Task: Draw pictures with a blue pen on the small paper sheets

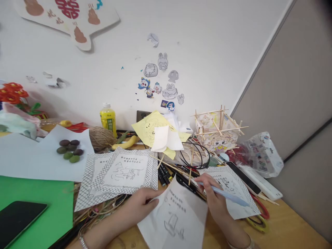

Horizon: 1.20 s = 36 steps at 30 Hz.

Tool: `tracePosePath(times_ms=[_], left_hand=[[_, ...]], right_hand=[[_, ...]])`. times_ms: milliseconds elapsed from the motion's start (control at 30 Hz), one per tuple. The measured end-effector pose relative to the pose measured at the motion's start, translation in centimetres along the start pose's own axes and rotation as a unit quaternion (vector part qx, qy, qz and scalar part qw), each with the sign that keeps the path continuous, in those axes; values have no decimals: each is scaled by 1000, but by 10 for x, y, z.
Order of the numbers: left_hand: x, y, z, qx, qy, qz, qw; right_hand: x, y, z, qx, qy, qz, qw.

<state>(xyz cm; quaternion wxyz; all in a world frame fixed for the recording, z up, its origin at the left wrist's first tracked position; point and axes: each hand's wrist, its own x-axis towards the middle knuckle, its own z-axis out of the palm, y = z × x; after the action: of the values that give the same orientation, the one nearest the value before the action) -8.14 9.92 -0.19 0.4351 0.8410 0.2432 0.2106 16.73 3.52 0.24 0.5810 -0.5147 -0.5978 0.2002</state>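
My left hand [140, 204] pinches the left edge of a white sheet of paper [176, 214], thumb on top. Handwritten lines and a sketch that looks like a boat are on this sheet. It lies tilted in front of me, its near end cut off by the frame. Wrapped in my right hand [213, 197] is a light blue pen [230, 196], its thick end pointing right. That hand is at the sheet's right edge. Partly behind it lies another drawing sheet [240, 195] with a patterned border.
Bordered drawings [124, 171] lie left of centre. Further left, olive-like fruits [70, 150] rest on white paper, above a green sheet [57, 197] and a black tablet [20, 221]. Behind stand a yellow bottle [108, 121], a banana [126, 142] and a stick-framed lantern [219, 133]. Scissors [256, 223] lie right.
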Motion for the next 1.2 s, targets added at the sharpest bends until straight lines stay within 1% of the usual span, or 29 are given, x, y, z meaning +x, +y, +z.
tracePosePath(times_ms=[67, 133, 167, 200, 300, 333, 367, 433, 467, 533, 600, 667, 767, 900, 1067, 1200], left_hand=[[-1, 4, 0, 15, -17, 4, 1000], [-2, 3, 3, 55, 3, -8, 998], [-2, 1, 5, 73, 17, -11, 997], [-2, -2, 8, 86, 33, -14, 996], [-1, -10, 16, 89, 84, -28, 992], [-1, -11, 17, 84, 104, -41, 990], [-1, -12, 19, 80, 121, -53, 988], [0, -10, 19, 77, 136, -60, 986], [0, -8, 19, 78, 128, -54, 987], [-1, -1, 18, 85, 87, -21, 992], [-2, 8, 16, 102, 21, 21, 994], [-3, 15, 15, 126, -16, 46, 991], [-5, 19, 15, 161, -21, 47, 986], [-4, 17, 16, 179, -22, 52, 982], [-4, 17, 15, 188, -31, 49, 980], [-4, 17, 15, 181, -35, 45, 982]], right_hand=[[-3, 0, 4, 53, -62, 69, 994], [-7, -3, 11, 102, -129, 124, 979], [-8, -6, 15, 115, -160, 129, 972], [-10, -9, 19, 116, -186, 120, 968], [-14, -16, 27, 77, -248, 55, 964], [-15, -17, 29, 75, -260, 53, 961], [-16, -16, 31, 81, -266, 67, 958], [-18, -11, 33, 104, -260, 121, 952], [-18, -8, 34, 112, -252, 142, 951], [-19, -3, 35, 112, -240, 159, 951], [-20, -1, 37, 104, -229, 162, 954], [-21, -2, 38, 86, -216, 167, 958], [-22, -10, 41, 52, -199, 174, 963], [-22, -18, 48, 35, -202, 180, 962], [-27, -10, 50, 39, -214, 199, 956], [-31, -7, 46, 19, -228, 186, 956]])
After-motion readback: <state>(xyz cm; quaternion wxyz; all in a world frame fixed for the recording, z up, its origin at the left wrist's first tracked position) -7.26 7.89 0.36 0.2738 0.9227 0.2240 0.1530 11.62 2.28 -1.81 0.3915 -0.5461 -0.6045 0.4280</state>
